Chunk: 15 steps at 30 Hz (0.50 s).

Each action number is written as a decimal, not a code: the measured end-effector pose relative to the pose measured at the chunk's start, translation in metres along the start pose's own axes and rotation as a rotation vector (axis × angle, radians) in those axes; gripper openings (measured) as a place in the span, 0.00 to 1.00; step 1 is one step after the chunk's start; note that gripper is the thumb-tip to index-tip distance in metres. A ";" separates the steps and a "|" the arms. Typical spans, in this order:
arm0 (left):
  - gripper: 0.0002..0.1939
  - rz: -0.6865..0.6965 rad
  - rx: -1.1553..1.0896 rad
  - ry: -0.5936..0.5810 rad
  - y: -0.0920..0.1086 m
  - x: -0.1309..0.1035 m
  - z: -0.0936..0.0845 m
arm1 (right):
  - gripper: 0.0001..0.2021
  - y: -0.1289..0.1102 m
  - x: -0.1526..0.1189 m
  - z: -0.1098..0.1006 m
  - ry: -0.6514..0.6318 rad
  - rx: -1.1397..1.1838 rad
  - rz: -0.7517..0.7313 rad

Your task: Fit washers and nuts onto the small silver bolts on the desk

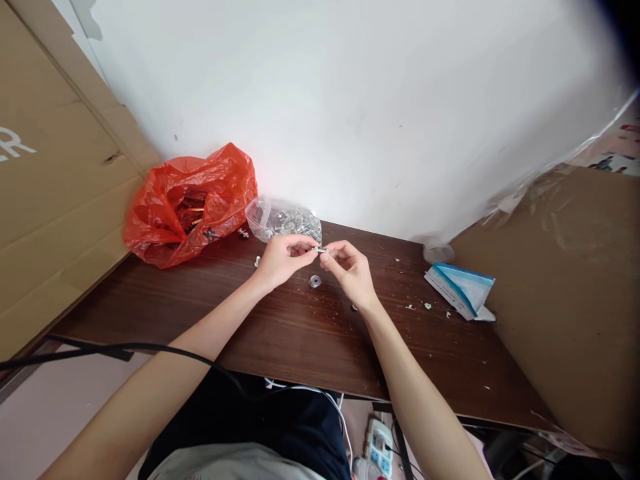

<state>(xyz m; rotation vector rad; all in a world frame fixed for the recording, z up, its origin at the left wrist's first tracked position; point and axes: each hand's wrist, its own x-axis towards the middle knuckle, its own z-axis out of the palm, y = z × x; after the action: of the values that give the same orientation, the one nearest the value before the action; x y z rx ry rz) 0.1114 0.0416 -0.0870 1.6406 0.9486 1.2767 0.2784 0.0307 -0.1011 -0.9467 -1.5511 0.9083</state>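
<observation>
Between the fingertips of my left hand [286, 260] and my right hand [351, 268] is a small light-coloured metallic piece [321, 250], too small to name. Both hands pinch it, one at each end, above the dark wooden table [280, 333]. Just below them a small round metal part [315, 281] lies on the wood. Right behind my left hand is a clear plastic bag [295, 221] holding many small metallic parts. A small white piece [257, 262] rests on the table to the left of my left hand.
A red plastic bag [195, 207] with thin pieces inside stands at back left, near a cardboard box [60, 167]. On the right are a blue-and-white packet [461, 290], a clear cup [438, 251] and another cardboard panel [555, 280]. A black cable [135, 346] crosses my left forearm.
</observation>
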 end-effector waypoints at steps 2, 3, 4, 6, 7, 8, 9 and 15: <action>0.11 0.017 0.012 -0.023 -0.002 0.000 0.000 | 0.18 -0.001 0.000 0.000 -0.002 -0.049 0.005; 0.11 0.024 0.022 -0.032 -0.003 0.000 0.000 | 0.19 -0.001 0.000 0.000 -0.003 -0.049 0.002; 0.11 0.030 0.027 -0.037 -0.003 0.000 0.000 | 0.19 -0.001 0.000 -0.001 -0.011 -0.032 -0.003; 0.11 0.037 0.023 -0.040 -0.003 0.000 0.000 | 0.18 -0.001 0.000 -0.001 -0.037 0.021 -0.008; 0.11 0.040 0.022 -0.044 -0.003 0.000 0.000 | 0.18 -0.001 0.000 -0.002 -0.052 0.028 -0.004; 0.11 0.041 0.027 -0.047 -0.003 -0.001 0.000 | 0.18 -0.001 0.000 -0.002 -0.061 0.015 0.003; 0.11 0.039 0.037 -0.048 -0.003 -0.001 0.000 | 0.18 0.000 0.000 -0.002 -0.060 -0.011 0.011; 0.11 0.029 0.031 -0.047 -0.002 -0.001 0.001 | 0.17 0.001 0.000 -0.004 -0.093 0.008 0.037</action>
<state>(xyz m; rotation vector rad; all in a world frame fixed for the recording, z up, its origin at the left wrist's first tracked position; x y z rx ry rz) 0.1121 0.0416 -0.0891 1.7066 0.9230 1.2429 0.2825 0.0318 -0.1014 -0.9419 -1.6120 0.9965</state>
